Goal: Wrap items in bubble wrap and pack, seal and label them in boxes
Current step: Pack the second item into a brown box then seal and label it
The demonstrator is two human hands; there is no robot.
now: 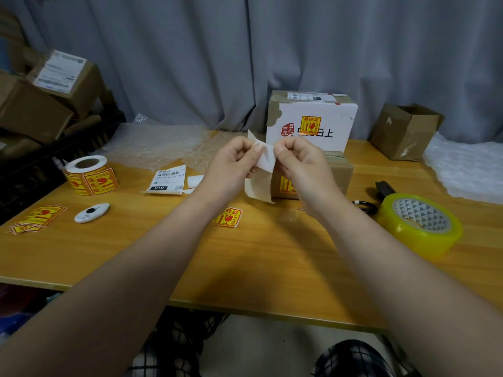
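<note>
The left forearm (130, 257) and right forearm (386, 257) are bare; at the frame's bottom centre, 2 legs (168, 355) wear black trousers (351, 359) with thin white checks.

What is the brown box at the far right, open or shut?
Open: the brown box has its top flaps raised, showing the inside.

A grey curtain (190, 63) hangs behind the wooden table (81, 240).

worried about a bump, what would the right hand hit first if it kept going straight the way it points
The right hand points forward and inward, so probably the white label sheet it pinches, then the left hand. The small brown box behind it looks close too, but depth is unclear.
</note>
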